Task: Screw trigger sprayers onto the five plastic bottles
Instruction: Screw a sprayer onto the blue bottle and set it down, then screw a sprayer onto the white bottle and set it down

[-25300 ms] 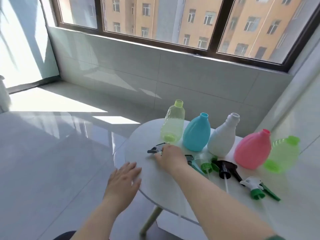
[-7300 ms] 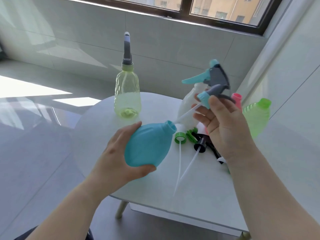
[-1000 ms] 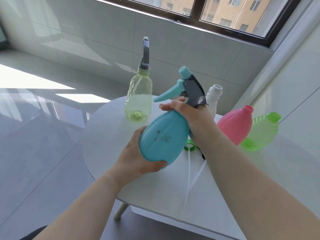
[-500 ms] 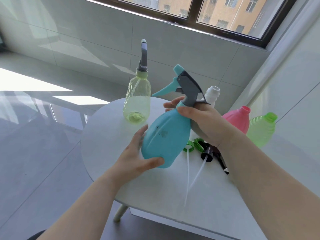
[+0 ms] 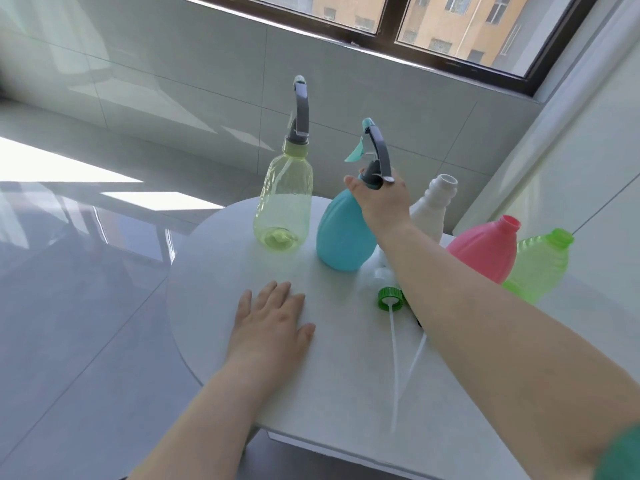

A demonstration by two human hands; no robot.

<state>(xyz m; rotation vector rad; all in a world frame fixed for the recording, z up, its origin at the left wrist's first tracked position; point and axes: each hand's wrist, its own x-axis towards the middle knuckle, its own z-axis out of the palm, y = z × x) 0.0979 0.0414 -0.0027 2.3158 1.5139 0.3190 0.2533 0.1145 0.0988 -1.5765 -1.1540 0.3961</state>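
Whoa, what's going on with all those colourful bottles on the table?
A person is putting spray tops on plastic bottles. The right hand grips the neck of the blue bottle, which stands on the table with its teal sprayer on. The left hand lies flat on the table. The yellow-green bottle has a sprayer too. The white bottle, pink bottle and green bottle have open necks. A loose sprayer with a green cap lies nearby.

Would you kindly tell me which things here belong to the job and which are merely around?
Job: yellow bottle, teal bottle, white bottle, pink bottle, green bottle, green-collared sprayer, right hand gripping the teal bottle.
Around: table, window, floor.
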